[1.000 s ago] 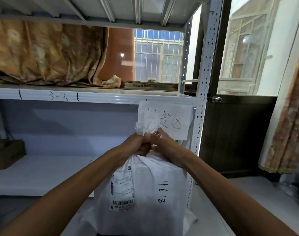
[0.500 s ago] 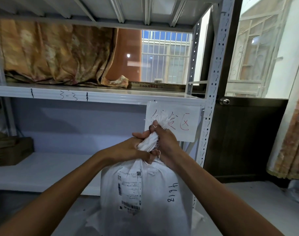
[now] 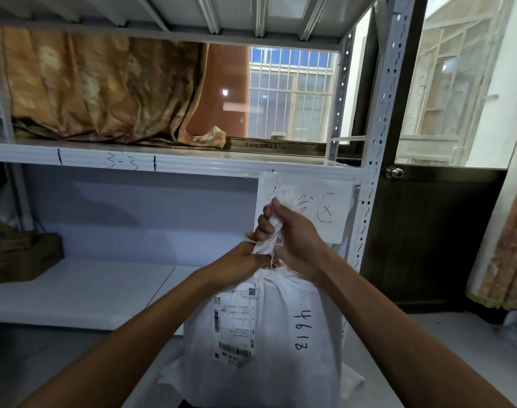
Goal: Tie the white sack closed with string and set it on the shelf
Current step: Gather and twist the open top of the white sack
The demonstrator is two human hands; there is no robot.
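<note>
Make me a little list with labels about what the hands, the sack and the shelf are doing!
sack: white sack standing upright, mouth gathered into a neck
right hand: right hand fisted around the neck, higher up
left hand: left hand gripping the neck's base
string: cannot tell
label: printed label on the sack's front
shelf: lower shelf, sack not on it yet

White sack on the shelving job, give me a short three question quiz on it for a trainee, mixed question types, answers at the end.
1. True or false: the white sack already sits on the shelf.
2. Which hand wraps the gathered neck highest? A) left hand B) right hand
3. Fill in: the printed shipping label is on the sack's ____ side as the camera sees it.

Key
1. False; it stands in front of the shelf, with both hands on its neck.
2. B; the right hand has its grip on the twisted neck, and the left hand pinches just below.
3. Left; handwritten digits are to the right.
</note>
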